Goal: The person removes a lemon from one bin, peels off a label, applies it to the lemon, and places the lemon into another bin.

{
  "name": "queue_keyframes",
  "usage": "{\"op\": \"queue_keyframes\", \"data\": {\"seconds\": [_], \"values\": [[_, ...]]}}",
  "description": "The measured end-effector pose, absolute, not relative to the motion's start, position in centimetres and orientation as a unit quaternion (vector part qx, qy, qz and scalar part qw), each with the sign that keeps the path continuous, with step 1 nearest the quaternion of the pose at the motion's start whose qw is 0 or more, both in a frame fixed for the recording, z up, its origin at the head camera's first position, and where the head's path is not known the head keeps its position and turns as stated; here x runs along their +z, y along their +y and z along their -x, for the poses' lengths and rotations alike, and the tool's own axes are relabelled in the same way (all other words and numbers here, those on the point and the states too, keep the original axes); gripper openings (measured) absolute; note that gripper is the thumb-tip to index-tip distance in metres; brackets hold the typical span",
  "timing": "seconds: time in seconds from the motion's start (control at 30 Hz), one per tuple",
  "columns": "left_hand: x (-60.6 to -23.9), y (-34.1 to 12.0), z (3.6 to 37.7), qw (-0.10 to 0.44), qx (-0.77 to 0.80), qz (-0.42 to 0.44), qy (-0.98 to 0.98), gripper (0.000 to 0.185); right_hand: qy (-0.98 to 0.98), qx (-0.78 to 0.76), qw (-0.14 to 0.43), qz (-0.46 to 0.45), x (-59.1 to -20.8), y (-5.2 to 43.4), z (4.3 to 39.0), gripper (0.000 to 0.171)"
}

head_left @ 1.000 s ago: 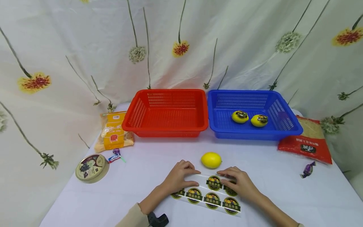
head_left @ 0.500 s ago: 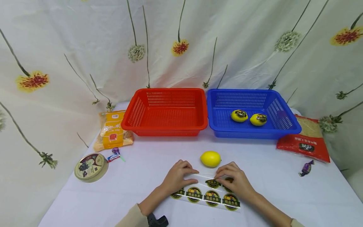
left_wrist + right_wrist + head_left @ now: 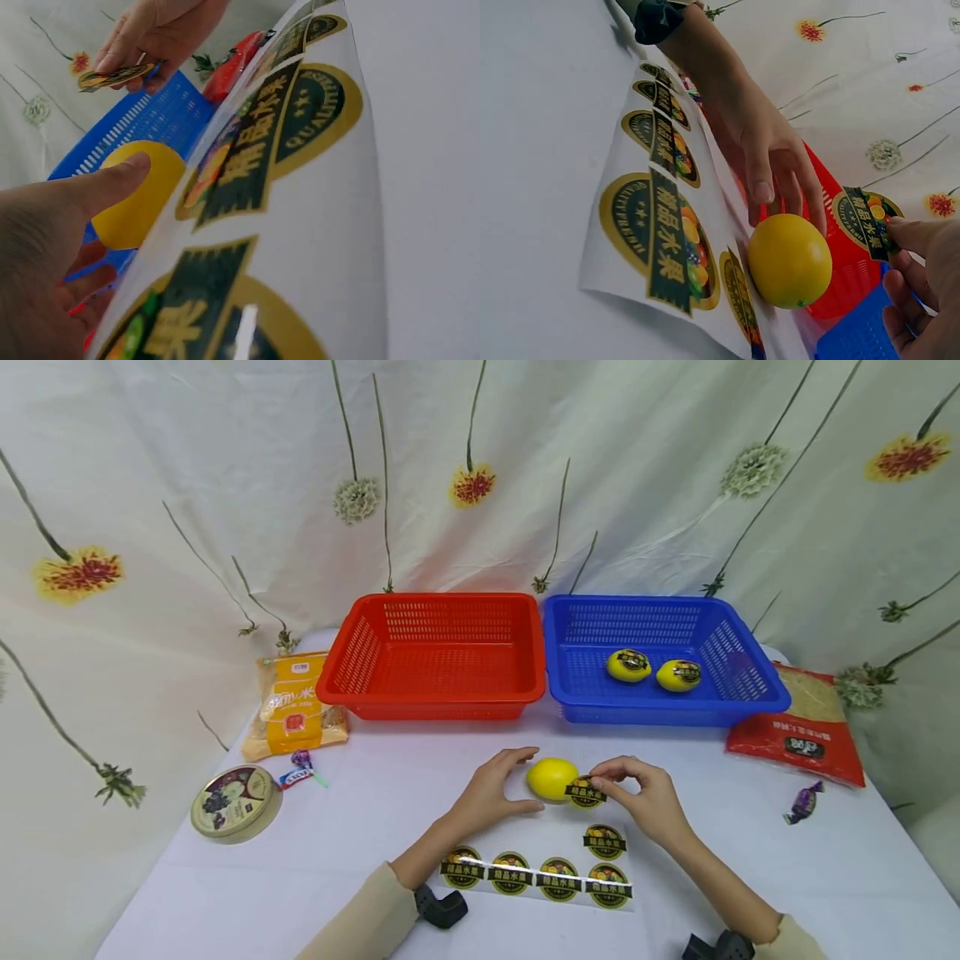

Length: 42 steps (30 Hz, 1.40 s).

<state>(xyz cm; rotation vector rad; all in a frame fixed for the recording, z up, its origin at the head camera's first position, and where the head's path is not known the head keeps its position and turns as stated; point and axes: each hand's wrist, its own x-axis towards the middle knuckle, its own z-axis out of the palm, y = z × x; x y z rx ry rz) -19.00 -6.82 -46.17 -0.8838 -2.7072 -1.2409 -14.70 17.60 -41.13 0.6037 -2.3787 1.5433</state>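
Lemon [image 3: 552,778] now sits between your hands: your left hand [image 3: 491,789] has left the sheet [image 3: 540,868] to cup it, fingers relaxed, while your right hand [image 3: 645,797] pinches a peeled sticker [image 3: 586,792] against it.

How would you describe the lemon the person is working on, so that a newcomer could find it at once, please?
Start at the red basket and blue basket standing side by side at the back of the table. In front of the gap between them a lemon lies on the white cloth, between the left hand and right hand. Unlike the two lemons in the blue basket, it bears no sticker.
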Motion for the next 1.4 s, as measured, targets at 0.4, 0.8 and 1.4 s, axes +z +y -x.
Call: {"op": "queue_keyframes", "data": {"seconds": [0.4,0.8,1.4], "values": [[-48.0,-5.3,20.5,0.008,-0.456,0.306,-0.836,0.063,-0.828,0.518,0.088,-0.194,-44.0,16.2,18.0,0.008],[-48.3,-5.5,20.4,0.017,-0.465,0.314,-0.827,0.063,-0.819,0.455,0.257,-0.238,-46.2,14.8,18.3,0.015],[-48.2,-5.5,20.6,0.008,-0.479,0.306,-0.823,0.063,-0.809,0.439,0.248,-0.302,-46.9,15.6,17.7,0.041]]}}
